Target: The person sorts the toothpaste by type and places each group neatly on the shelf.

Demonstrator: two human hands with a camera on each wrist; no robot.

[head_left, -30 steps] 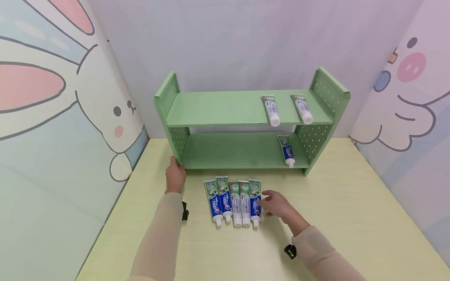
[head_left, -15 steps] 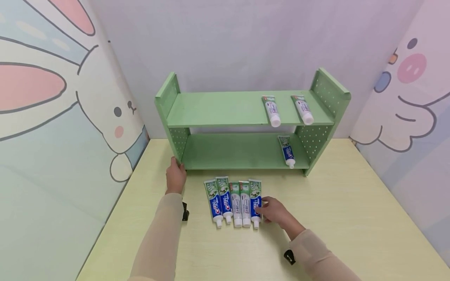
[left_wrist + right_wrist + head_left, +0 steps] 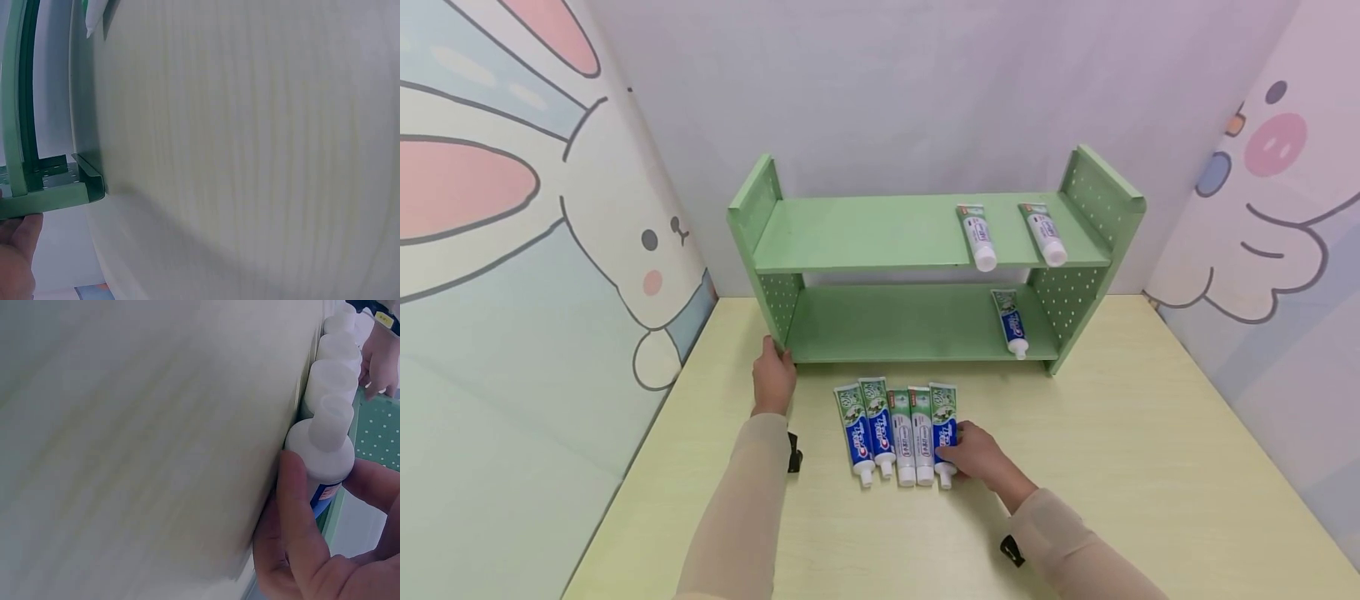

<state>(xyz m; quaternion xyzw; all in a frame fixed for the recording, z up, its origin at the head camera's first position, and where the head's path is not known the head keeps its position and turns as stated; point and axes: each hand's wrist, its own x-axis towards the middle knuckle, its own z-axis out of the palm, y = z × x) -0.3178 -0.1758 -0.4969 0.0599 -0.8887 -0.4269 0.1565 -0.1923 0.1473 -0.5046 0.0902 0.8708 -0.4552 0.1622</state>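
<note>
In the head view my right hand (image 3: 981,457) pinches the rightmost toothpaste tube (image 3: 943,408), a blue and green one, near its cap end. The right wrist view shows the thumb and fingers on both sides of its white shoulder (image 3: 320,453), close to the tabletop. Left of it lie two white-and-green toothpaste tubes (image 3: 903,437) and two more blue-green toothpaste tubes (image 3: 854,425), caps towards me. My left hand (image 3: 773,379) holds the lower front corner of the green shelf's (image 3: 917,321) left side panel; in the left wrist view its fingers (image 3: 28,234) touch that panel.
Two white-and-green tubes (image 3: 977,237) lie on the right part of the upper shelf board (image 3: 857,233). One blue-green tube (image 3: 1011,323) lies at the lower board's right end. The shelf stands at the back of the pale wooden table (image 3: 1120,467), before a plain wall.
My right hand has moved down along the rightmost tube and closed its fingers on it near the cap. The left hand stays at the shelf corner.
</note>
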